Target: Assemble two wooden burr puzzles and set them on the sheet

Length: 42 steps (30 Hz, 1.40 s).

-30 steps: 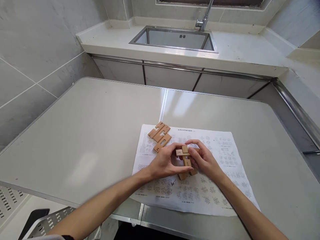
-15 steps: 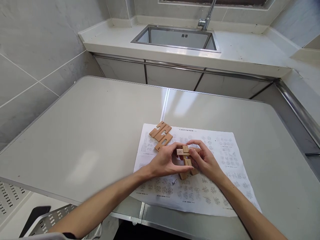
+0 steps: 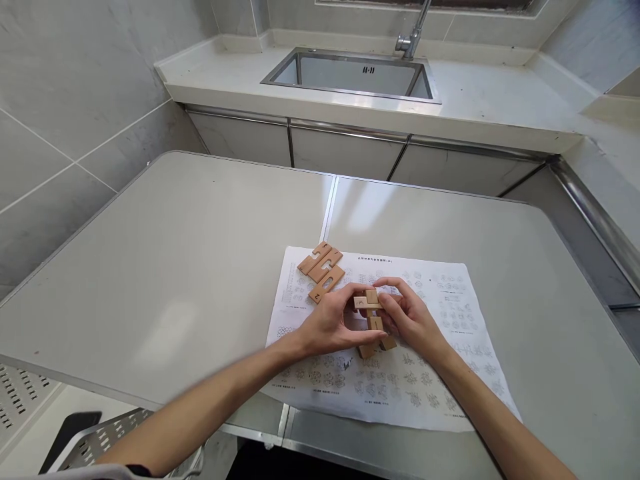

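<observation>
Over a printed paper sheet [image 3: 435, 400], my left hand [image 3: 330, 321] and my right hand [image 3: 413, 317] hold an interlocking wooden block puzzle [image 3: 371, 297] between them. Numbered pieces cross one another in it. My left thumb stretches along the puzzle's near side, while the other left fingers curl behind it. My right thumb and fingers pinch its right side. Wooden blocks [image 3: 369, 350] show below my left thumb; I cannot tell whether they are joined to the upper part. Beyond my left hand lie flat, numbered wooden pieces with cut-outs [image 3: 324, 263], including one marked 2 [image 3: 319, 293].
The sheet of line drawings lies on a pale folding table [image 3: 165, 220] with a metal seam. Behind the table is a counter [image 3: 500, 93] with a steel sink [image 3: 350, 75] and a tap [image 3: 409, 43]. A perforated chair [image 3: 107, 437] stands at lower left.
Both hands keep nearly the same grip on the wooden puzzle. My right thumb has shifted slightly up and left on it. The loose pieces lie as before.
</observation>
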{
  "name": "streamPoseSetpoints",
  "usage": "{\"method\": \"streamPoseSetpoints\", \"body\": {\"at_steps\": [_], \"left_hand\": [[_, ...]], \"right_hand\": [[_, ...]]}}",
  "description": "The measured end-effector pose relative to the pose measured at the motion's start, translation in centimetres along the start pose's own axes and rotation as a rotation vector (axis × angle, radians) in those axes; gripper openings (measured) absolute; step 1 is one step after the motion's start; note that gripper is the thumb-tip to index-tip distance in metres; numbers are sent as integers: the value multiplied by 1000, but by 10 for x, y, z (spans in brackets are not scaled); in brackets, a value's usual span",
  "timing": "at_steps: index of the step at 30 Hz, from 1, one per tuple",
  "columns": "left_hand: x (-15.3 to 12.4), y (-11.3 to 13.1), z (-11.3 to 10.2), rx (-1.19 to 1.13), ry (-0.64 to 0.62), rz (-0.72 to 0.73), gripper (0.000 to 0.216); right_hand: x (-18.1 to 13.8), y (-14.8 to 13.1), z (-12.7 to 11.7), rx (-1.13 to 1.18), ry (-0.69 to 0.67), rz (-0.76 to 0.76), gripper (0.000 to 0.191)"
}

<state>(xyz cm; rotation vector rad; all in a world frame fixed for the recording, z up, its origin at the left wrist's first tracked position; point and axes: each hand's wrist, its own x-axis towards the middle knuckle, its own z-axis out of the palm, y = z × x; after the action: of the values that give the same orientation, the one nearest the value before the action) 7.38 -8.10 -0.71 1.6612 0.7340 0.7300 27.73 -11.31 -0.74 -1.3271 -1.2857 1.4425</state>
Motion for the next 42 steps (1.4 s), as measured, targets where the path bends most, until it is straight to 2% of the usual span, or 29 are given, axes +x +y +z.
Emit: {"method": "streamPoseSetpoints", "body": {"at_steps": [5,10,15,18,22,24,28,33,38,42], "left_hand": [[0,3,0,-17,5,-26,67],[1,5,-3,-142,29,-118,65],[2,4,-7,-250,89,-173,61],[2,4,-9,-317,107,-201,58],[2,5,-10,-403,104,-198,54],[3,5,-10,-410,109,-189,53],[4,6,-9,-403,117,-197,54],[5,6,-10,-412,123,-199,54],[5,7,-10,-434,122,-199,52],[5,8,-10,-450,127,-196,52]], "right_hand": [[1,0,-1,25,-1,0,48],[2,1,-4,79,0,-39,45],[3,4,-6,117,93,-54,34],[1,5,-11,-92,43,-100,39],[-1,4,-16,-436,-233,-306,30],[-1,2,-15,-543,-315,-413,28],[-2,4,-10,-651,-343,-511,29],[-1,13,-6,-750,-292,-585,27],[1,13,-3,-687,-176,-554,25],[1,7,-8,-417,-161,-387,32]]}}
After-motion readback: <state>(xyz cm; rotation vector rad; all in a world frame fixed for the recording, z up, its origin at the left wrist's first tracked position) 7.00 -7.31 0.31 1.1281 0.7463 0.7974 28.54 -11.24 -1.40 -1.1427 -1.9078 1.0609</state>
